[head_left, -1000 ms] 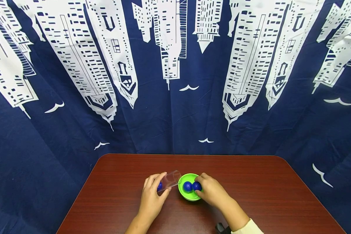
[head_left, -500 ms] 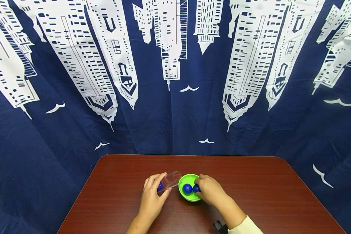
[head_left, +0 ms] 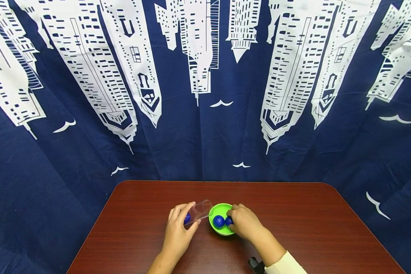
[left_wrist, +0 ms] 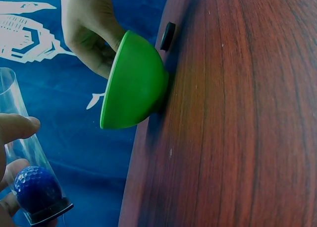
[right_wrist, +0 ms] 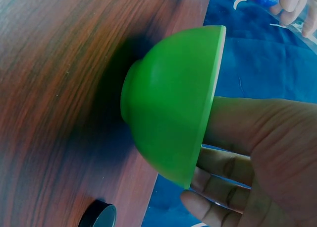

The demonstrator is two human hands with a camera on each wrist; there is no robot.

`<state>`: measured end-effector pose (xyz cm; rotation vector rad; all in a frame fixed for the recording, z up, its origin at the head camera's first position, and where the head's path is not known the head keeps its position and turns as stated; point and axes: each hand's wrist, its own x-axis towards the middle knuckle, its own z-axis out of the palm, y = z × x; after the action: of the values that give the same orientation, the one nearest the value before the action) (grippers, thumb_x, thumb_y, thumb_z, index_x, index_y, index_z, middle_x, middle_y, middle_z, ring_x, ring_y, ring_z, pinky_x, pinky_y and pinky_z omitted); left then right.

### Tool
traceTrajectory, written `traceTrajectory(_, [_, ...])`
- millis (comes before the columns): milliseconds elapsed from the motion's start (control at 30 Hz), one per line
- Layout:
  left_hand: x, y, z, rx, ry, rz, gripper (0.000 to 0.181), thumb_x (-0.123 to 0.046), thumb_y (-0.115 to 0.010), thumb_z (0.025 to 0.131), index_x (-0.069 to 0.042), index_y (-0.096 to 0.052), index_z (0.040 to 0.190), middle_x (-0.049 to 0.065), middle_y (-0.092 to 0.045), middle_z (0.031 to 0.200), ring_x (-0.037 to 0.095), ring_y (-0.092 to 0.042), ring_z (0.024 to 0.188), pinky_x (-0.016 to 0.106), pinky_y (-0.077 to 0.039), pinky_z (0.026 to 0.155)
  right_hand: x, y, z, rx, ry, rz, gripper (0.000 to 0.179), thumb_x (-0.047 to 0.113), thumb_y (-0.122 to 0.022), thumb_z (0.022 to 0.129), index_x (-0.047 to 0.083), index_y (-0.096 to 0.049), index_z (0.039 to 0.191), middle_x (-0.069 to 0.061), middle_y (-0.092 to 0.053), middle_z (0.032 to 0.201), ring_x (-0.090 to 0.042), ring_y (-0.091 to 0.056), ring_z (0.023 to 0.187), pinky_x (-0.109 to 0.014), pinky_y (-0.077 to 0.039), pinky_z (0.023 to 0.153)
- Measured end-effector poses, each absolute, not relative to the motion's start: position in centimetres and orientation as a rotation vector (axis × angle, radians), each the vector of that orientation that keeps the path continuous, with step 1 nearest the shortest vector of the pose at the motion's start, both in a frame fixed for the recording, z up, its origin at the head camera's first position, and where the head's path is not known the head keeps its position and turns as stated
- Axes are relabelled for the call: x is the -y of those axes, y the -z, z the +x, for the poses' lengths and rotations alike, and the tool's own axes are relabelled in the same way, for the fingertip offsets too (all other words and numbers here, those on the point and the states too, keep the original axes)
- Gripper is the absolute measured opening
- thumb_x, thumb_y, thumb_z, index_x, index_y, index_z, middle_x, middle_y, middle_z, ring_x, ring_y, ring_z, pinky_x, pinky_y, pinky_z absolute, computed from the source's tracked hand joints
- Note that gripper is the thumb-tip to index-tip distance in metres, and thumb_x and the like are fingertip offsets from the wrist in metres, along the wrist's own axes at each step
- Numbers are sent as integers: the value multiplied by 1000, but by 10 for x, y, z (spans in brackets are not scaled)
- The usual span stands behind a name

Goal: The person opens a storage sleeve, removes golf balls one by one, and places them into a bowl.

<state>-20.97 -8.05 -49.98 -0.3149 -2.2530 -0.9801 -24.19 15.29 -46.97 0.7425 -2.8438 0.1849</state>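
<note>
My left hand point(head_left: 179, 230) grips a clear plastic tube point(head_left: 202, 209), tilted with its open end toward the bowl. A dimpled blue golf ball point(left_wrist: 37, 190) lies at the bottom of the tube, just above its black base point(left_wrist: 49, 211). Beside the tube a green bowl point(head_left: 216, 231) stands on the table. My right hand point(head_left: 248, 224) reaches over the bowl's right rim, with thumb and fingers round a blue golf ball point(head_left: 228, 221) that is partly hidden. Another blue golf ball point(head_left: 219, 222) sits in the bowl to its left. In the right wrist view the bowl wall hides both balls.
A small round black cap point(right_wrist: 99, 214) lies on the brown wooden table point(head_left: 150, 205) near the bowl; my right hand hides it in the head view. A dark blue cloth point(head_left: 178, 140) printed with white buildings hangs behind the table.
The right hand has shifted slightly left and toward me in the bowl. The free golf ball has rolled a little toward me. The left hand and tube have stayed in place.
</note>
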Motion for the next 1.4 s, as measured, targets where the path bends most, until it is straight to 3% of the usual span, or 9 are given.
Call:
traceTrajectory(467, [81,502,-210,2249,969,-322,62,-14,-93,70,-22,-68,126,-4,-64,116,16,-56,111,39,-54,89,-156,468,-240,2800,-267,732,37,14,-87,72,4,-73,104,-6,-65,92,-24,-63,85,-43,-54,78])
traceTrajectory(800, [81,500,-209,2251,977,-319,63,-13,-93,70,-24,-68,126,-5,-64,117,14,-55,112,39,-54,90,-161,470,-238,2696,-493,705,37,18,-84,81,6,-72,115,-3,-68,106,-21,-67,99,-42,-56,88])
traceTrajectory(1033, [80,500,-209,2252,971,-322,63,-15,-93,70,-24,-68,126,-5,-64,116,15,-56,112,40,-54,90,-165,471,-234,2686,-736,602,38,19,-81,85,10,-71,121,0,-68,111,-16,-68,92,-32,-57,77])
traceTrajectory(1400, [80,498,-208,2246,903,-320,64,-14,-95,67,-24,-69,125,-4,-65,114,18,-57,113,41,-51,91,-166,474,-226,2556,-1002,627,36,14,-79,87,13,-70,122,0,-69,112,-15,-68,91,-27,-56,76])
